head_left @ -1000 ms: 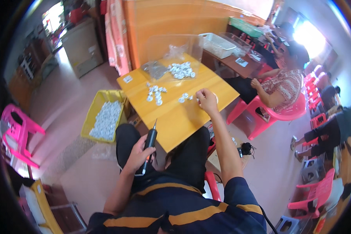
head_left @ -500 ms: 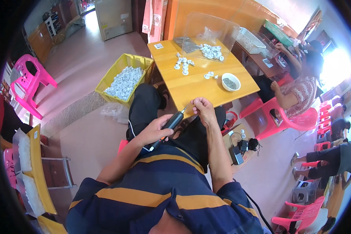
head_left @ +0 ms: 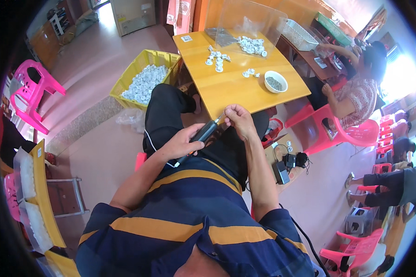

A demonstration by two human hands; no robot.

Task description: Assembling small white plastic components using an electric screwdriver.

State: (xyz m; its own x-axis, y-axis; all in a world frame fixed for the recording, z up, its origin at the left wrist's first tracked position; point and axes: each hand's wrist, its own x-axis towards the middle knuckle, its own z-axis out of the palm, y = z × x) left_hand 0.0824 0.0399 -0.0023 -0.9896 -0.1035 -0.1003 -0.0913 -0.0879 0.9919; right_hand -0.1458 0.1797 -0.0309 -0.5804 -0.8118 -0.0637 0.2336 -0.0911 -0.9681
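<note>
Screwdriver [head_left: 199, 137]: a slim black powered tool with a metal tip, held over the lap just below the near edge of the surface [head_left: 238, 87]. Its long axis slants up and right, tip toward the right hand [head_left: 239, 121]. Left hand [head_left: 180, 145] fingers wrap its barrel; right fingers pinch something too small to tell at the tip.

One wooden table [head_left: 235, 87], one white bowl [head_left: 276, 81] and one yellow crate [head_left: 145, 81] are shown. Three loose clusters of small white parts [head_left: 217, 59] are counted on the tabletop; single pieces cannot be told. One black power screwdriver [head_left: 199, 137] is seen. Two clear shields [head_left: 247, 23] are shown, and one white basket [head_left: 298, 34]. At least four pink plastic chairs [head_left: 30, 94] are visible.
</note>
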